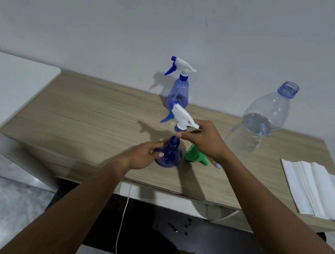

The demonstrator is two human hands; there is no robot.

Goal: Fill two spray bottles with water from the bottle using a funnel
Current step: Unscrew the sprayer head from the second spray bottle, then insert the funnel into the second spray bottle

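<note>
Head view shows your left hand [145, 156] wrapped round the belly of the near translucent blue plastic spray bottle [169, 156]. It stands on the pale wood-grain table [88, 115]. Your right hand [205, 139] pinches the collar of its white-and-blue trigger spray head [182, 116], held just above the open neck.

The green plastic funnel [193, 155] lies on its side just beside that bottle, in no neck. The second blue spray bottle [179, 89] stands behind, near the wall, with its trigger head on. The large clear plastic water bottle [257, 126] stands uncapped to your right, partly full.

You look to be between steps. How much water either spray bottle holds cannot be told, so either seating this head or placing the funnel and pouring remains.

No brand, label or writing is legible anywhere, and the stack of white paper sheets [314, 190] looks blank.
</note>
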